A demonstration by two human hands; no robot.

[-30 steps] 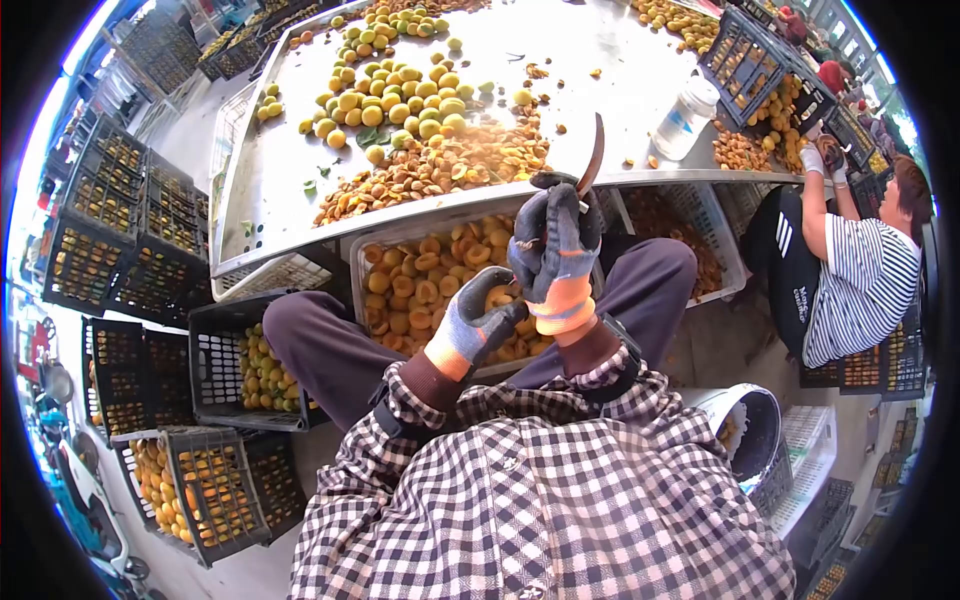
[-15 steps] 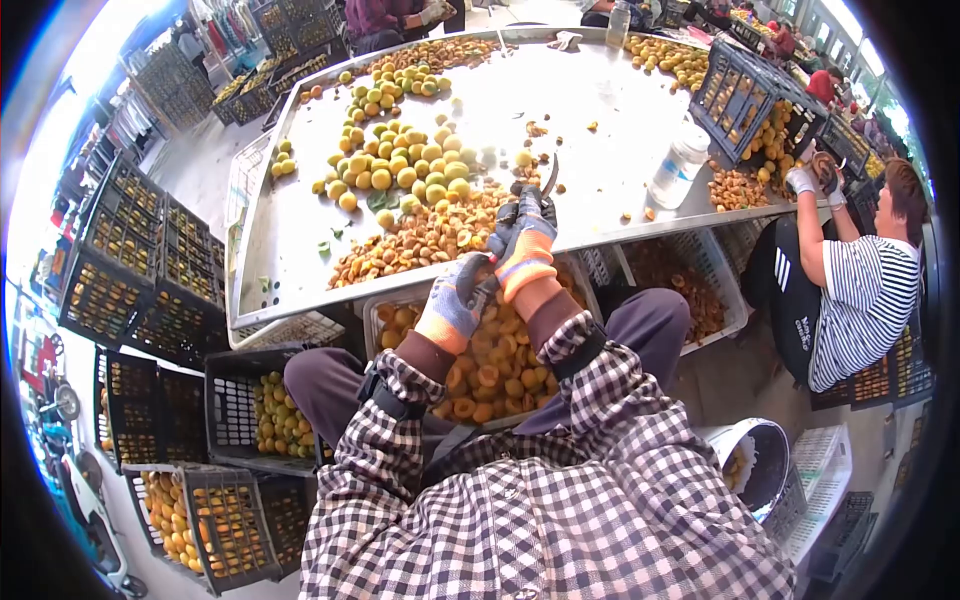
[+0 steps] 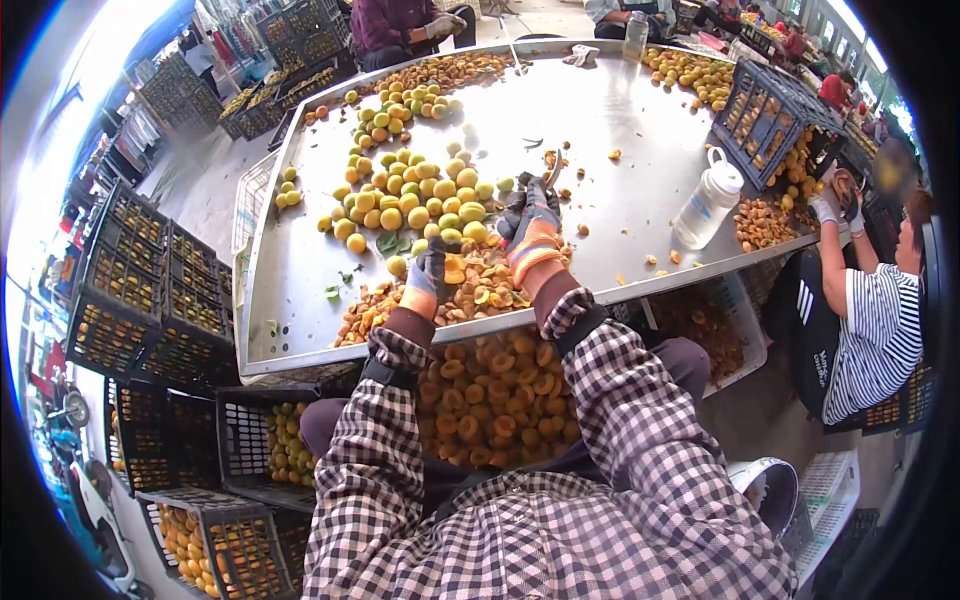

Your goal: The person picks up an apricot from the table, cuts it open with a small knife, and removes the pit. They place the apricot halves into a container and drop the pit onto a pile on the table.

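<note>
My left hand (image 3: 428,278), in a dark-palmed glove, is closed over the table's near edge, beside an orange fruit piece (image 3: 454,268); what its fingers hold is unclear. To its right, my right hand (image 3: 530,225) is wrapped round a curved knife (image 3: 553,170), whose blade points away from me. Whole yellow-green fruits (image 3: 408,200) lie beyond my left hand on the metal table (image 3: 610,210). Small brown-orange pieces (image 3: 490,290) are heaped around and between my hands. Below the table edge, a container between my knees holds halved orange fruits (image 3: 495,400).
A clear bottle (image 3: 708,205) and a tipped black crate (image 3: 765,120) spilling fruit are on the table's right. A co-worker in a striped shirt (image 3: 880,320) sits at the right. Stacked crates (image 3: 125,270) stand left; a white bucket (image 3: 765,485) is at lower right.
My left hand has moved from over the fruit container up and left onto the table, apart from my right hand. My right hand still has the knife. The whole view has shifted slightly.
</note>
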